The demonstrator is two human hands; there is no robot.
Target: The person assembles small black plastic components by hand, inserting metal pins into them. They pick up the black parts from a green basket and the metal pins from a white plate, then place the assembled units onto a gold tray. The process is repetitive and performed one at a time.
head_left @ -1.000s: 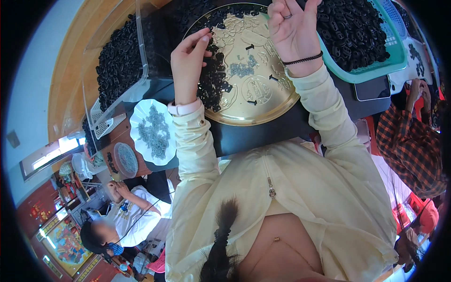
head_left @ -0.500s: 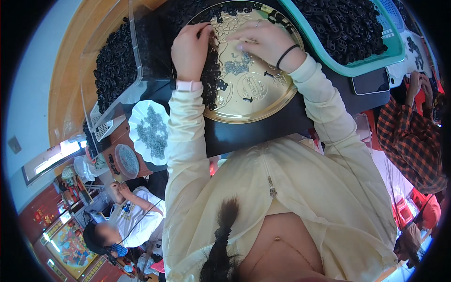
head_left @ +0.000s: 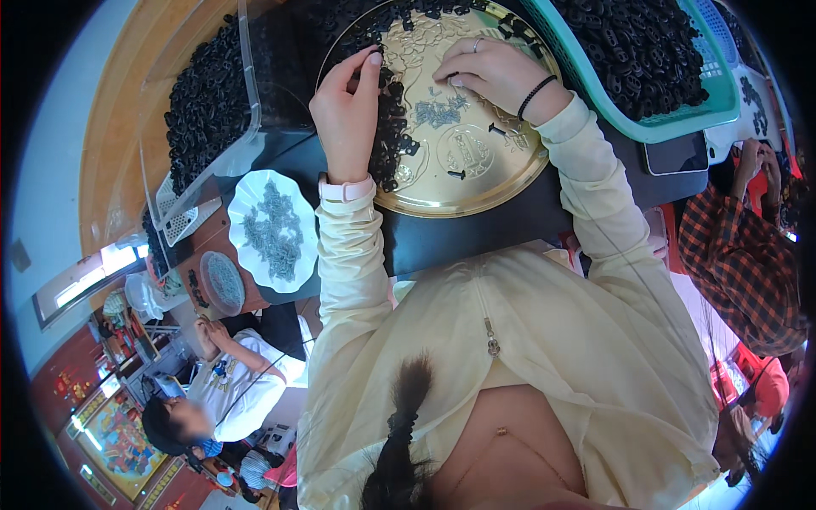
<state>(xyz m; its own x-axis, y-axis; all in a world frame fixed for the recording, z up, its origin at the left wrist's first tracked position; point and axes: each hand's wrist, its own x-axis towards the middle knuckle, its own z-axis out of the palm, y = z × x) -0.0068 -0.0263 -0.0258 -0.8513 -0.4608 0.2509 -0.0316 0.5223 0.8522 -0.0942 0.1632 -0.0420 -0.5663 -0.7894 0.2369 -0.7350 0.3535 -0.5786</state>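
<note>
At the left side of a round gold tray [head_left: 463, 206], my left hand [head_left: 347, 115] pinches a small black plastic piece [head_left: 371, 53] between thumb and finger. Beneath those fingers, a band of similar loose black pieces [head_left: 389, 127] lines the tray's left side. Over the tray's middle, my right hand [head_left: 501, 78] has thumb and fingertips closed together; what they hold is too small to make out. Just below it lies a heap of small silvery metal parts [head_left: 440, 111]. Two dark pin-like pieces, one of them a lone black piece [head_left: 456, 175], rest on bare gold nearby.
A clear plastic bin [head_left: 252, 102] of black pieces stands left, and a green basket [head_left: 646, 134] of more at right. A white scalloped dish [head_left: 240, 223] holds silvery parts. A dark phone-like slab [head_left: 677, 156] lies below the basket. People sit at both sides.
My right hand has moved from over the heap's top to a little right, its fingers now pinched together. My left hand has turned slightly, showing the black piece at its fingertips.
</note>
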